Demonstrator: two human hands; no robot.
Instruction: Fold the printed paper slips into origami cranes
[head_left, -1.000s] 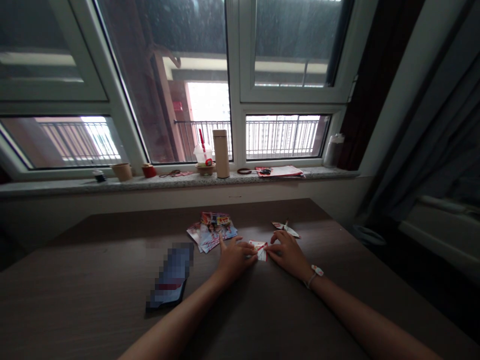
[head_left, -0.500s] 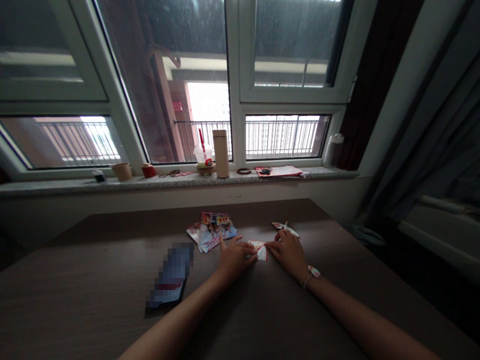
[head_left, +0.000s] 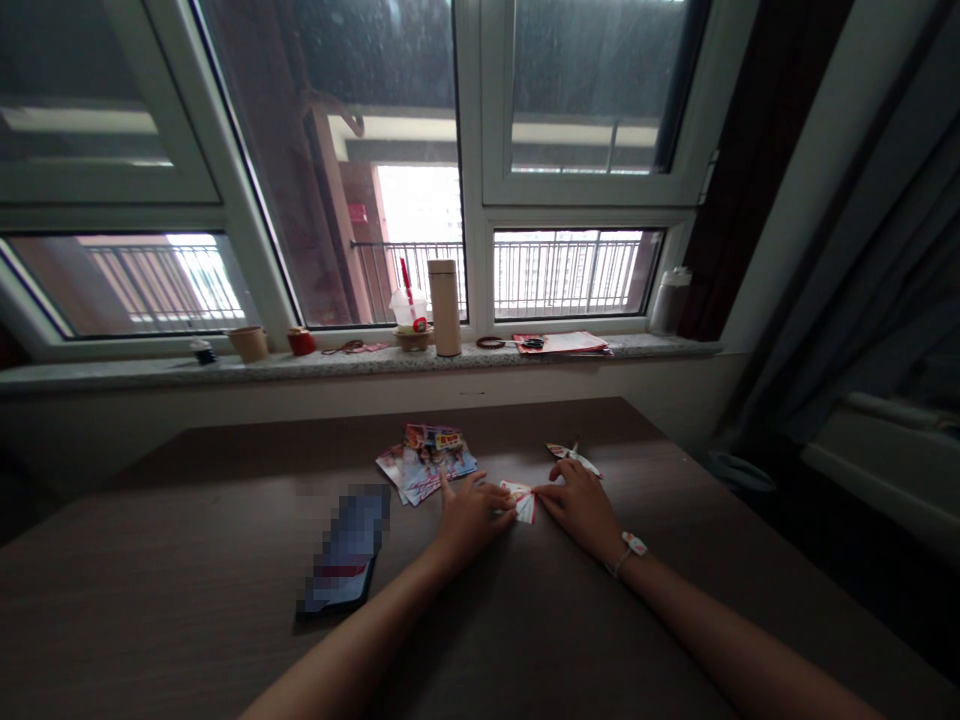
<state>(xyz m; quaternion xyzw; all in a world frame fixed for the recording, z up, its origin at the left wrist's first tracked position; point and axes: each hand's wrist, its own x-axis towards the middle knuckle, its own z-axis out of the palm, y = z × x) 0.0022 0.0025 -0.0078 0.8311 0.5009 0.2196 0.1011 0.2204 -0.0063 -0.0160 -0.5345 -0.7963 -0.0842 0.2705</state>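
On the brown table (head_left: pixel 525 620) lies a small piece of folded white paper (head_left: pixel 525 508) with red print and creases. My left hand (head_left: pixel 472 518) is closed on its left side, thumb and fingers pressed to the paper. At its right edge, the fingertips of my right hand (head_left: pixel 579 503) pinch the paper. Just beyond my right hand rests a pointed folded paper shape (head_left: pixel 561 452), partly hidden by the fingers. A stack of colourful printed leaflets (head_left: pixel 431 465) is close behind my left hand.
A phone (head_left: pixel 345 555), its screen blurred out, lies left of my left forearm. Along the windowsill stand a beige flask (head_left: pixel 444 310), a plastic cup with a red straw (head_left: pixel 407 308), a paper cup (head_left: pixel 247 344), scissors (head_left: pixel 531 343) on papers, and a clear bottle (head_left: pixel 670 302).
The whole view has shifted slightly. Both hands keep their hold on the folded paper, whose lower right corner sits at a slightly different angle.
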